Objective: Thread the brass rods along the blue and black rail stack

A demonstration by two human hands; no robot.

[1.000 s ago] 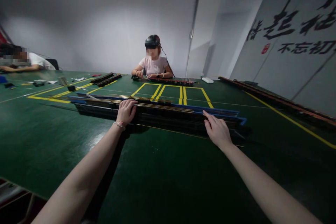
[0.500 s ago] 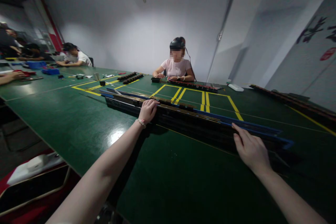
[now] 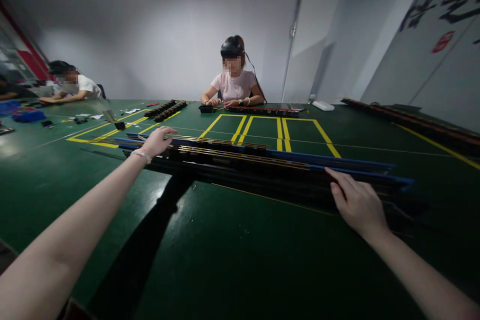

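Long black-and-blue bundle (image 3: 262, 176) w/ brass-coloured rods (image 3: 243, 157) is laid across green tabletop (image 3: 243, 270). L hand (image 3: 158, 141) is held loosely unclosed over its left part; R hand (image 3: 358, 205) is rested at right part, grip unclear.

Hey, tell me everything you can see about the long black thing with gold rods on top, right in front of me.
The long, narrow black assembly lies across the green table, its right end lower in the picture. Blue strips edge it, and thin, shiny gold-coloured rods run lengthwise on top. It may be plastic and metal; shadow hides its near side. The right hand rests against its right part; the left hand is at its left part, contact unclear.
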